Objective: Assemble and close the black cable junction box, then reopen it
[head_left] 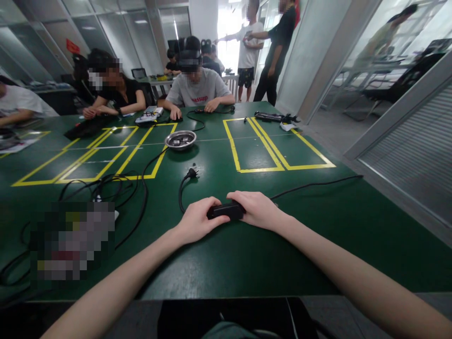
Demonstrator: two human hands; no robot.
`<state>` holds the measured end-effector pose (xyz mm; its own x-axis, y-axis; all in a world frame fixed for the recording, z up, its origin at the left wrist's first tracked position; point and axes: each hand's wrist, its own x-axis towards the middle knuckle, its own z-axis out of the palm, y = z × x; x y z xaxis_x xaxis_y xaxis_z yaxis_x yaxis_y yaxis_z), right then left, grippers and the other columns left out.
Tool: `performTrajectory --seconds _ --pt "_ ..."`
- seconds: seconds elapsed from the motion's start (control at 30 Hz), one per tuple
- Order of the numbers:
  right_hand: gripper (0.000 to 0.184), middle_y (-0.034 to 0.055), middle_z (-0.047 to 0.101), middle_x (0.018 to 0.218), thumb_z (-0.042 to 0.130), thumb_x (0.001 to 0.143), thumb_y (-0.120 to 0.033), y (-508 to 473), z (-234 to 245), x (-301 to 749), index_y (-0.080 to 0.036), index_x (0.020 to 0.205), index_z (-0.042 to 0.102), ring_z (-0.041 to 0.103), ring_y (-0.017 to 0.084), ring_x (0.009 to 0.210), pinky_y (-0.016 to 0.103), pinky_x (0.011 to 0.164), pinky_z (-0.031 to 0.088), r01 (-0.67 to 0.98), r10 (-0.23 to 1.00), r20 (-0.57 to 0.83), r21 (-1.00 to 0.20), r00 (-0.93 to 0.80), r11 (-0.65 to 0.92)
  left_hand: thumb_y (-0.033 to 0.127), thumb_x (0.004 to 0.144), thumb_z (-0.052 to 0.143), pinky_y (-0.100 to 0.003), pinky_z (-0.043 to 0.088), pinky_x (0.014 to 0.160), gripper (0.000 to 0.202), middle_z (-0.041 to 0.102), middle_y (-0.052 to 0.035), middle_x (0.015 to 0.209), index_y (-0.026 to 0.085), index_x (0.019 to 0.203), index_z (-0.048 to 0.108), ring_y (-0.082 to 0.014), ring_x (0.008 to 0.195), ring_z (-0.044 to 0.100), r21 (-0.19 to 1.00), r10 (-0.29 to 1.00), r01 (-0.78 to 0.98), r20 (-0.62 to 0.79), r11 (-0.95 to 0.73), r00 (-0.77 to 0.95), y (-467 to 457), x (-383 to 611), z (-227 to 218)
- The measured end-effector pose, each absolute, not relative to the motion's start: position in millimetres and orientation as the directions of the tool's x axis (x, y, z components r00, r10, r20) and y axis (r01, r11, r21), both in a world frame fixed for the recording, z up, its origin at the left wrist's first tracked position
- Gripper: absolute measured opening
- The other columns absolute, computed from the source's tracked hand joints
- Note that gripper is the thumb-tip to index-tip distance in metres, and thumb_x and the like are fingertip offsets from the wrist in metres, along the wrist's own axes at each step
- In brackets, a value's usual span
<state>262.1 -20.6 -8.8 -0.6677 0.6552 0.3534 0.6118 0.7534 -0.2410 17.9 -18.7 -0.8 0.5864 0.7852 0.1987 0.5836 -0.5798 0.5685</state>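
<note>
A small black power adapter (225, 210) lies on the green table (247, 254) right in front of me. My left hand (197, 220) is closed on its left end. My right hand (256, 208) covers its right end with fingers curled over it. One black cable runs from the adapter's left side to a plug (191, 173) lying on the table. Another black cable (318, 183) leads off to the right.
A metal bowl (180, 140) with small parts sits mid-table. Yellow tape rectangles (268, 146) mark the table. Tangled black cables (106, 188) lie at left beside a blurred object. Two people sit opposite; others stand behind. A glass wall runs along the right.
</note>
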Motion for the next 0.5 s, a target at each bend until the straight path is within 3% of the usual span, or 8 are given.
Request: performTrajectory --seconds 0.1,0.17,0.27,0.5 --pt "0.044 0.0079 0.076 0.105 0.079 0.084 -0.029 -23.7 -2.9 263.7 -0.019 0.123 0.064 0.073 0.023 0.091 0.031 0.078 0.053 0.603 0.708 0.226 -0.392 -0.669 0.695 0.049 0.090 0.075 -0.029 0.049 0.069 0.033 0.070 -0.0023 0.087 0.019 0.098 0.065 -0.0184 0.075 0.064 0.471 0.727 0.568 0.291 -0.675 0.622 -16.2 17.1 -2.8" --pt "0.037 0.0067 0.076 0.099 0.078 0.087 -0.036 -27.1 0.7 263.9 -0.019 0.117 0.067 0.072 0.022 0.084 0.030 0.075 0.052 0.609 0.732 0.195 -0.440 -0.652 0.660 0.049 0.091 0.075 -0.030 0.049 0.071 0.033 0.069 -0.0028 0.086 0.019 0.097 0.064 -0.0189 0.076 0.064 0.424 0.689 0.552 0.322 -0.718 0.650 -15.6 17.1 -3.2" --pt "0.020 0.0048 0.075 0.090 0.069 0.096 -0.036 -30.8 2.9 263.5 -0.019 0.107 0.069 0.070 0.019 0.076 0.028 0.070 0.048 0.625 0.753 0.191 -0.451 -0.630 0.637 0.049 0.092 0.073 -0.032 0.051 0.075 0.031 0.070 -0.0038 0.088 0.019 0.098 0.064 -0.0199 0.079 0.065 0.401 0.663 0.534 0.350 -0.744 0.662 -16.4 16.9 -1.8" --pt "0.029 0.0074 0.076 0.095 0.069 0.097 -0.043 -29.1 -3.5 265.5 -0.018 0.111 0.071 0.072 0.021 0.084 0.029 0.073 0.050 0.566 0.702 0.329 -0.423 -0.632 0.708 0.044 0.098 0.066 -0.035 0.051 0.076 0.026 0.074 -0.0072 0.087 0.018 0.100 0.071 -0.0226 0.082 0.066 0.357 0.627 0.519 0.364 -0.777 0.689 -17.1 13.6 0.5"
